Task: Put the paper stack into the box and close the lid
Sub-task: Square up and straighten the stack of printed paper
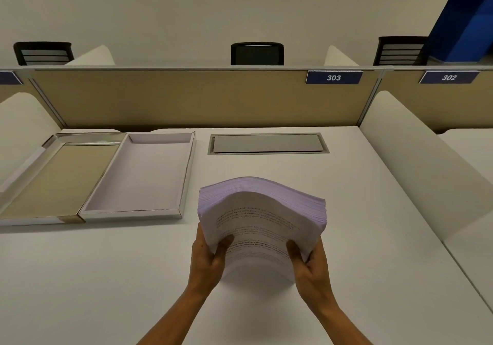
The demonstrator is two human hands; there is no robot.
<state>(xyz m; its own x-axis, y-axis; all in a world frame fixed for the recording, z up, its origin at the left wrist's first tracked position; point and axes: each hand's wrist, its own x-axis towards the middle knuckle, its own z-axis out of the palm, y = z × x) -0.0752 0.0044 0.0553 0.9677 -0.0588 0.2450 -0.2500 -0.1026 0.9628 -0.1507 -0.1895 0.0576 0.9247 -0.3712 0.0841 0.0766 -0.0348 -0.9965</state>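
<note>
A thick stack of white printed paper (262,211) is lifted above the desk in front of me, bowed upward in the middle. My left hand (209,260) grips its near left corner, thumb on top. My right hand (310,264) grips the near right corner the same way. To the left on the desk lies the open box (186,174), a shallow white tray with nothing inside. Its lid (21,171), with a tan inner face, lies upside down touching the box's left side.
The white desk (106,278) has a grey cable-port cover (268,143) at the back centre. A tan partition (173,96) with labels 303 and 302 runs behind it. White side dividers (416,158) flank the desk. Black chairs stand beyond the partition.
</note>
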